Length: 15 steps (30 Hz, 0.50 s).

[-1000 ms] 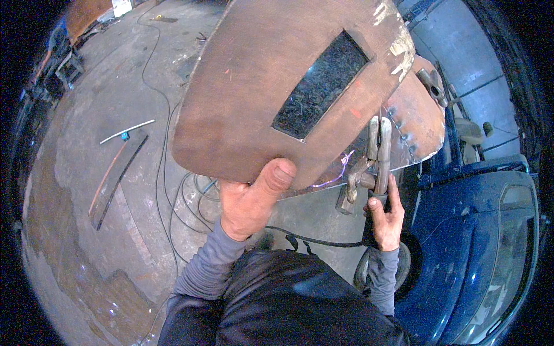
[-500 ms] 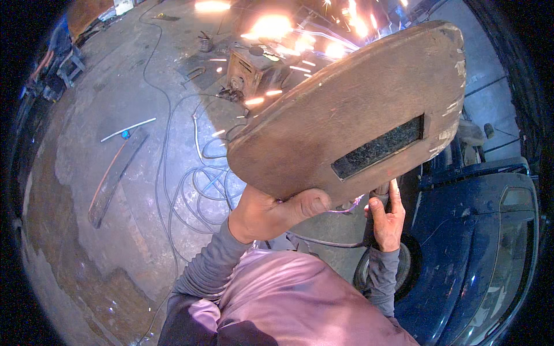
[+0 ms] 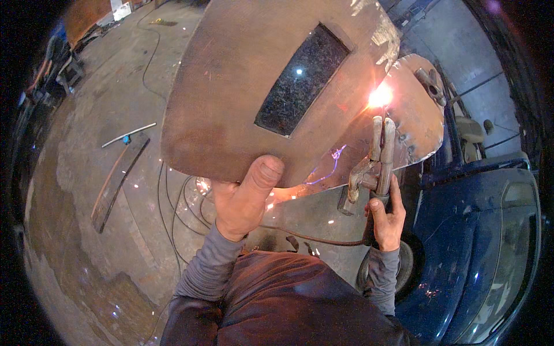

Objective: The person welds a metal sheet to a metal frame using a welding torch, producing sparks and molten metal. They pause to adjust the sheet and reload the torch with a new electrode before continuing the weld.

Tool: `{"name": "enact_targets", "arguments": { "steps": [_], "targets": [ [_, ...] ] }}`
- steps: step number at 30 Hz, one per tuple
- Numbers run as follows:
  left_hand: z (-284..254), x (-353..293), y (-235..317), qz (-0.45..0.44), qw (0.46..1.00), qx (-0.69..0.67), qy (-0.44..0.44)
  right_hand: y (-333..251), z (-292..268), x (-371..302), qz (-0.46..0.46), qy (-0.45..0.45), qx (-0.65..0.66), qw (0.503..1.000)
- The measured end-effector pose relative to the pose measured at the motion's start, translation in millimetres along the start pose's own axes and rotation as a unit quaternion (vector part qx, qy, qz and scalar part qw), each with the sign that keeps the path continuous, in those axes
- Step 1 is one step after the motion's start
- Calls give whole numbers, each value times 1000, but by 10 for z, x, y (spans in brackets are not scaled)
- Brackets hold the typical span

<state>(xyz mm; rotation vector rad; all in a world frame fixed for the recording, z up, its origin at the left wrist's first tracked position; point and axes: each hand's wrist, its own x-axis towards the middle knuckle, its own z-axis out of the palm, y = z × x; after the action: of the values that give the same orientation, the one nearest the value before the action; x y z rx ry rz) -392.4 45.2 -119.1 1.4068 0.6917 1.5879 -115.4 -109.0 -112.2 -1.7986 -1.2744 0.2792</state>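
My left hand (image 3: 241, 203) is closed on the lower edge of a brown hand-held welding shield (image 3: 219, 98), its thumb lying on the near face. A dark viewing window (image 3: 303, 81) in the shield shows a small bright spot. To the right, my right hand (image 3: 388, 222) grips the dark handle of a welding electrode holder (image 3: 382, 155), index finger stretched along it. Just above the holder's jaws burns a bright welding arc (image 3: 380, 97). It sits by a curved rusty metal piece (image 3: 424, 104), partly hidden behind the shield. A thick cable (image 3: 323, 239) runs left from the holder.
At right stands a blue vehicle (image 3: 461, 242) with a wheel (image 3: 407, 259) close to my right forearm. Loops of cable (image 3: 173, 213) lie on the concrete floor at left, near a long dark strip (image 3: 124, 187) and a thin rod (image 3: 130, 134). Sparks scatter low down.
The shield has swung up and left and turned steeper, uncovering the electrode holder, arc and metal piece. Sparks at the top are no longer seen. My right hand has hardly moved.
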Motion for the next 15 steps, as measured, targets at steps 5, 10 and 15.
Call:
{"name": "enact_targets", "arguments": {
  "steps": [5,10,15],
  "targets": [
    [54,40,155,-94,974,-205,37,-112,53,-1,32,2,4,999],
    [85,34,116,-92,974,-202,54,-202,76,0,56,2,22,998],
    [66,14,89,-96,977,-190,36,-170,57,10,50,-4,6,999]
  ]
}}
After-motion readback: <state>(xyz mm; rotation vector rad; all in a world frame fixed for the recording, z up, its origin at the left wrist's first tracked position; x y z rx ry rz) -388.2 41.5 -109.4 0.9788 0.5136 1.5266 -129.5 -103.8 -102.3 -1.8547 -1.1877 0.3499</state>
